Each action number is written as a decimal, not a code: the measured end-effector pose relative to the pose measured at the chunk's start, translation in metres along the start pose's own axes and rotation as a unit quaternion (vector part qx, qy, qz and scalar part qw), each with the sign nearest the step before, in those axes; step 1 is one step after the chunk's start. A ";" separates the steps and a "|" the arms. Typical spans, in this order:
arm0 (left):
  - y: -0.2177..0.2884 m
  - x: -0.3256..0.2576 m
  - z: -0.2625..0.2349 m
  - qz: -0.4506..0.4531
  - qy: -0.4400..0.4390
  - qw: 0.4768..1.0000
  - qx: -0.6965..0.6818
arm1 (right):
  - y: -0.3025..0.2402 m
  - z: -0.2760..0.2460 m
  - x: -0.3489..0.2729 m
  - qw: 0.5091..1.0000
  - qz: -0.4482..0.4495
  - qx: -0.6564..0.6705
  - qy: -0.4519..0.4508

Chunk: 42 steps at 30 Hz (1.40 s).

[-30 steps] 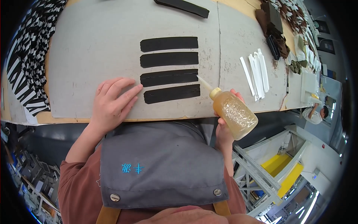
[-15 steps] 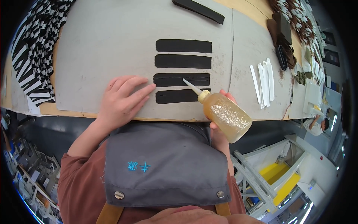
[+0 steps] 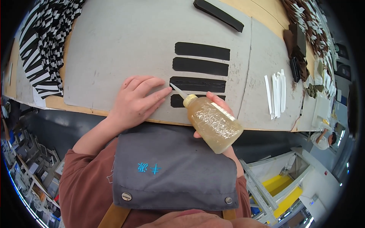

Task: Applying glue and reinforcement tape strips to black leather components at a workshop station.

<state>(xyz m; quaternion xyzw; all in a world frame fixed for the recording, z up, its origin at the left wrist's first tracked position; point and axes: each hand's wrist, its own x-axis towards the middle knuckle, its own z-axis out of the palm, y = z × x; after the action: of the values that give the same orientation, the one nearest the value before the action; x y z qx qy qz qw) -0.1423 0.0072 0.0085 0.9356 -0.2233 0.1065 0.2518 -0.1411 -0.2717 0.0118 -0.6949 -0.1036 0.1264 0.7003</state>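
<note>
My right hand [image 3: 215, 114] grips a clear squeeze bottle of amber glue [image 3: 213, 121], tilted so its thin nozzle tip touches the left end of the third black strip [image 3: 197, 84]. My left hand [image 3: 135, 100] lies flat on the grey cardboard sheet [image 3: 121, 49], fingertips beside the left end of the nearest black strip [image 3: 178, 101]. Two more black strips [image 3: 201, 57] lie parallel farther from me.
A pile of black-and-white striped pieces [image 3: 45, 49] covers the left of the table. Several white strips [image 3: 275, 95] lie to the right, a long black strip [image 3: 218, 15] at the far edge, and dark pieces [image 3: 300, 49] at the far right. A grey apron [image 3: 171, 171] hangs below.
The glue bottle has swung left and tipped down, bringing its nozzle onto the third black strip. My left hand has stayed flat by the strips.
</note>
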 end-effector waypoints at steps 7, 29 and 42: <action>0.002 0.001 0.000 -0.003 -0.006 1.000 0.000 | -0.008 -0.021 -0.017 0.998 -0.003 -0.052 0.047; -0.001 0.015 -0.007 -0.036 -0.006 0.999 -0.019 | 0.000 -0.038 -0.015 0.903 0.016 0.325 0.280; -0.017 0.037 0.001 -0.021 -0.025 0.999 0.023 | -0.001 -0.056 0.005 0.934 0.028 0.132 0.332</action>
<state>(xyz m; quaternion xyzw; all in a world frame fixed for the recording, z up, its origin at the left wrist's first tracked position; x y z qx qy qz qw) -0.1023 0.0062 0.0124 0.9480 -0.2073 0.0824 0.2270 -0.1188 -0.3230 0.0124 -0.6015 0.1715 -0.0792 0.7762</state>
